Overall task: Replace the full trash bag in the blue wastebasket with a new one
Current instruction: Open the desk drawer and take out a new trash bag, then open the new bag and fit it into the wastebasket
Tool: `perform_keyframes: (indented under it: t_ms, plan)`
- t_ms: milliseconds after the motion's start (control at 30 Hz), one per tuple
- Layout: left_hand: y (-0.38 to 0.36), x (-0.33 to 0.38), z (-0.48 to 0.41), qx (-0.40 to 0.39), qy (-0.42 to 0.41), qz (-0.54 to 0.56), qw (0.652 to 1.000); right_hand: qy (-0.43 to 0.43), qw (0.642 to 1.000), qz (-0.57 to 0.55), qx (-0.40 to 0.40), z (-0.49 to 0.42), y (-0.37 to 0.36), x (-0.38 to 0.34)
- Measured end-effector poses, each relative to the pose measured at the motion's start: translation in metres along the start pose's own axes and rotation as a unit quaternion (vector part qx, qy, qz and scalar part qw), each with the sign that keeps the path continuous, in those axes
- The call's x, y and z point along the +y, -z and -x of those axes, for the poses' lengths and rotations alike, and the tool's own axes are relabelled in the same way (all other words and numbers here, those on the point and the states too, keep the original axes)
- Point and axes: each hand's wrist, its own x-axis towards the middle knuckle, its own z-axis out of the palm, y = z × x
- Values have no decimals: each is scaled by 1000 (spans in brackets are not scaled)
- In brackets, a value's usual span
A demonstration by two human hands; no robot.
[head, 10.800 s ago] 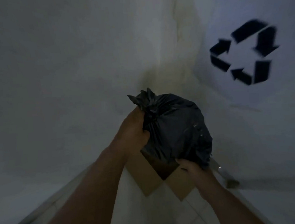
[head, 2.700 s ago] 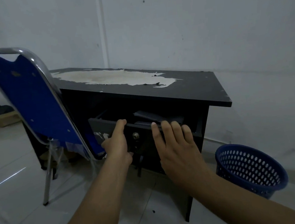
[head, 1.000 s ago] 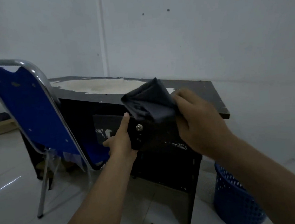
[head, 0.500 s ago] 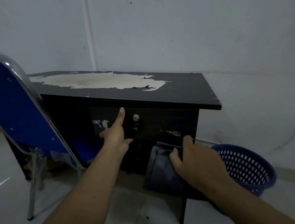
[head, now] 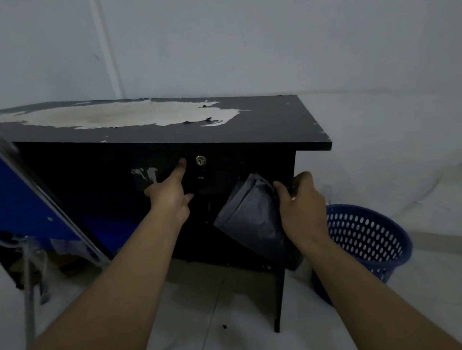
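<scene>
A folded dark grey trash bag hangs in front of the black desk, gripped at its upper right edge by my right hand. My left hand rests with an extended finger against the desk's drawer front, which sits flush, just left of the keyhole. The blue perforated wastebasket stands on the floor right of the desk, with no bag visible in it.
The black desk with a peeled top stands against the white wall. A blue metal-framed chair leans in at the left. Pale tiled floor stretches in front of the desk and around the basket.
The drawer has gone from open to flush. My right hand took the folded bag out, lifted it, then lowered it in front of the desk, now slightly higher than half a second ago.
</scene>
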Motion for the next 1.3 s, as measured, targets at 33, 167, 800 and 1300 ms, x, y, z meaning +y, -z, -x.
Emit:
perform_keyframes:
  t_ms: [33, 167, 800, 1300]
  plan:
    - [-3, 0, -2, 3, 0, -19, 1000, -3, 1000, 6, -1, -4, 0, 1]
    - [-18, 4, -7, 8, 1, -63, 998, -12, 998, 68, 7, -22, 1, 4]
    - [-15, -41, -26, -3, -175, -615, 769, 97, 982, 140, -85, -25, 1, 21]
    - [14, -112, 84, -249, -303, -412, 822, 84, 991, 106, -20, 11, 9, 65]
